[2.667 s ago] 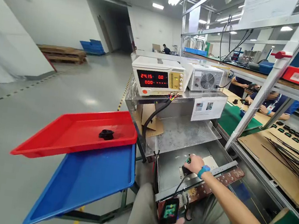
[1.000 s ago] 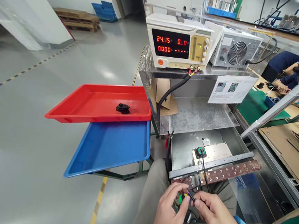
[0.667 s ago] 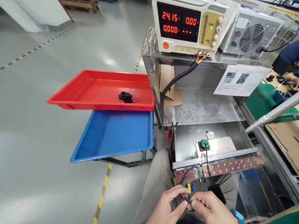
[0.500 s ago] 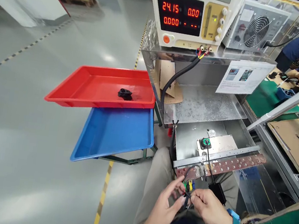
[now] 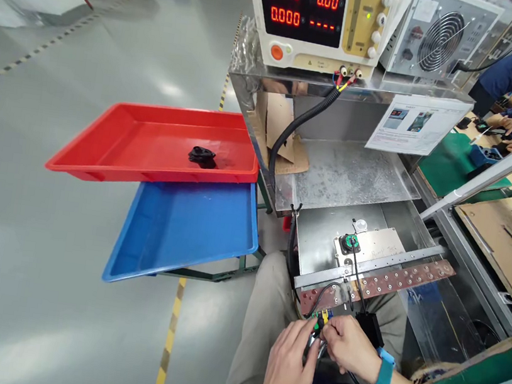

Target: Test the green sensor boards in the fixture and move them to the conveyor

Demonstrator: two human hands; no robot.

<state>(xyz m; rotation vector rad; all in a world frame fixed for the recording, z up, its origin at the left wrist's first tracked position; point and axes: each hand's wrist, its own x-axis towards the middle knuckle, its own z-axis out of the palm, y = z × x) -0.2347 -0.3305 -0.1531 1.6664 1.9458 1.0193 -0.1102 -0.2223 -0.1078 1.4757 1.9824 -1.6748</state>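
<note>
Low in front of my lap, both hands meet at a small connector block with green, yellow and blue parts. My left hand closes around its near side, fingers bent and thumb opposite, with dark and silvery parts between them. My right hand pinches at the block's right side. A black cable comes out below that hand; its gripped end is hidden by my fingers. Just beyond the right hand is a black box, joined by a thin cord to a round green-centred socket on a metal plate.
A copper-coloured strip with studs crosses before my hands. Above the shelf stands a power supply with red digits. To the left are a red tray holding a black coiled item and a blue tray. Another person sits at right.
My right hand has moved slightly left and up, against the connector block. The left fingers have closed in around it from a more open pose. The view has shifted a little.
</note>
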